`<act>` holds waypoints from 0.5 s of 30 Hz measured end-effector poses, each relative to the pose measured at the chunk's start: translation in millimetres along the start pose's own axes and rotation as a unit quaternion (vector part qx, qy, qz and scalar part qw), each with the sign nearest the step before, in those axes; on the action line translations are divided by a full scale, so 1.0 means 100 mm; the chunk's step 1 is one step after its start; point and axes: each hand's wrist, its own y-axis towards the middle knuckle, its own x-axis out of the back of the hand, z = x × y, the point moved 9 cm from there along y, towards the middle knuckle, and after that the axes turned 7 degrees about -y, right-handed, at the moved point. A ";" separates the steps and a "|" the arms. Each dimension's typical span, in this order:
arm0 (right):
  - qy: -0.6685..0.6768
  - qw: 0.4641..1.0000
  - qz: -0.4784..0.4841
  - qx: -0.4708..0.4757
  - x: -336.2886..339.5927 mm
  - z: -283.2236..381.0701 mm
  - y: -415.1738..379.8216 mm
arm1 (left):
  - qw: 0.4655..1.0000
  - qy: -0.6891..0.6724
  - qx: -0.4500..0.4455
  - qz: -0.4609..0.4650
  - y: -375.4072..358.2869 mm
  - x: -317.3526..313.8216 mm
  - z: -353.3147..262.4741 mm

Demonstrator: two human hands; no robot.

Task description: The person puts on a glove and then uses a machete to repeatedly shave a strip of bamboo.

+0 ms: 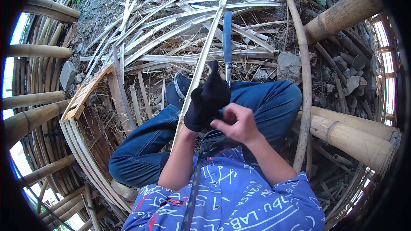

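Note:
My left hand (207, 102) wears a black glove (214, 92) and is held above my crossed legs, fingers stretched away from me and thumb apart. My bare right hand (239, 123) is curled at the glove's right side, near the wrist, with thumb and fingertips at its dark fabric; the exact contact is partly hidden. A long pale split bamboo strip (209, 38) runs beneath the gloved hand and along my left forearm. Beyond the hands lies a long-bladed knife (227, 38), its blade pointing away from me.
Several split bamboo strips (171, 28) lie crossed on the ground ahead. A bent bamboo frame (79, 145) is at my left. To my right are a slender pole (304, 60), thick bamboo poles (351, 134) and rocks (290, 67). Bamboo walls stand on both sides.

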 end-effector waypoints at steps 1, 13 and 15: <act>-0.040 0.998 -0.024 0.047 0.01 0.21 0.02 | 1.000 -0.001 0.002 0.000 -0.03 -0.04 0.02; -0.110 0.982 0.005 0.155 -0.29 0.44 -0.09 | 0.995 0.031 -0.035 0.091 -0.01 -0.62 -0.36; -0.087 0.987 0.006 0.138 -0.29 0.40 -0.10 | 0.857 0.485 -0.163 0.068 0.01 -0.21 -0.36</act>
